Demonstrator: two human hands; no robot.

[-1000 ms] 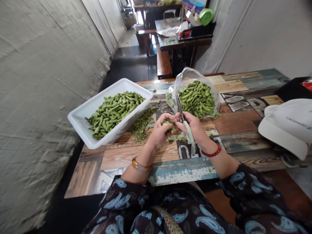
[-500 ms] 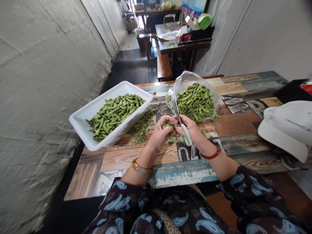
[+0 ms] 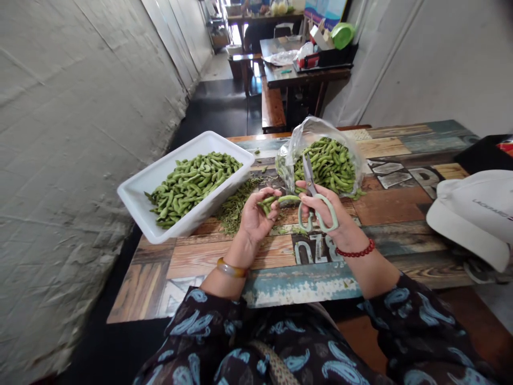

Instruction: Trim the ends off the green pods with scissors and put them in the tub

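Note:
My left hand (image 3: 258,214) is curled around a few green soybean pods (image 3: 266,205). Another pod (image 3: 288,198) stretches from its fingertips to those of my right hand (image 3: 326,211). Green-handled scissors (image 3: 310,184) hang on my right hand, blades pointing up and away. Past that hand, a clear plastic bag (image 3: 294,140) lies open with a heap of pods (image 3: 328,166) in it. To the left stands a white plastic tub (image 3: 132,193), tilted in view, holding many more pods (image 3: 196,184). Trimmed stem bits (image 3: 236,211) lie beside the tub.
The table (image 3: 224,251) has a patchwork wood pattern. A white cap (image 3: 476,214) rests at its right end. Behind stands another table (image 3: 280,80) with a black tray (image 3: 326,59) and a green round container (image 3: 342,35). A rough wall (image 3: 80,133) runs along the left.
My hands have moved apart, the right one shifting to the right with the scissors. A pod now spans between the fingertips, and the scissors show more fully.

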